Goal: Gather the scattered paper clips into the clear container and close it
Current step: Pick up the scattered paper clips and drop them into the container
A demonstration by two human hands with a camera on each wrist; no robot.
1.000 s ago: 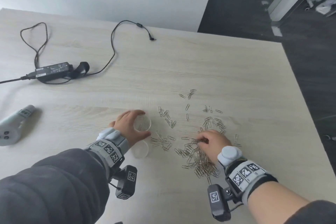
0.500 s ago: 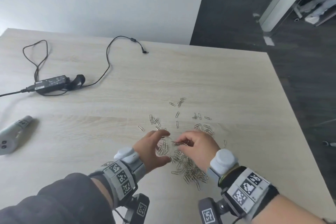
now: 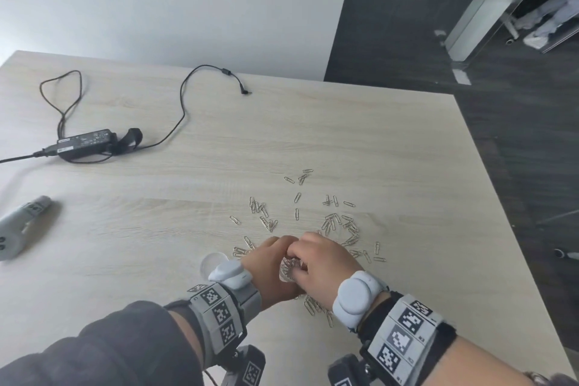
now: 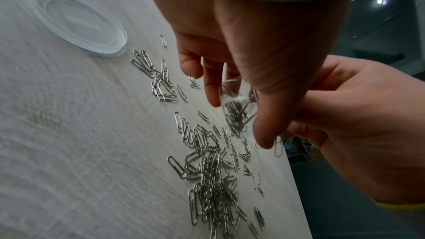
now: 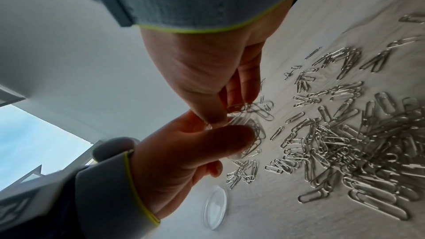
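Note:
My left hand [image 3: 275,260] holds the small clear container [image 3: 286,269] just above the table, thumb on one side and fingers on the other [image 4: 239,119]. Several clips lie inside the container [image 4: 238,114]. My right hand [image 3: 300,255] is pressed against its mouth and pinches a few paper clips [image 5: 239,107] over the opening. Many silver paper clips [image 3: 338,222] lie scattered on the wooden table, with a dense pile [image 4: 211,179] under my hands. The round clear lid [image 3: 213,262] lies flat on the table left of my left wrist, also visible in the wrist views [image 4: 78,23] [image 5: 215,206].
A black power adapter [image 3: 84,142] with its looped cable lies at the far left. A grey handheld device [image 3: 18,229] rests at the left edge. The table's right edge [image 3: 501,213] drops to a dark floor.
My left hand lifted the container off the table and carried it right to meet my right hand. My right hand picked clips from the pile and brought them over the container's mouth.

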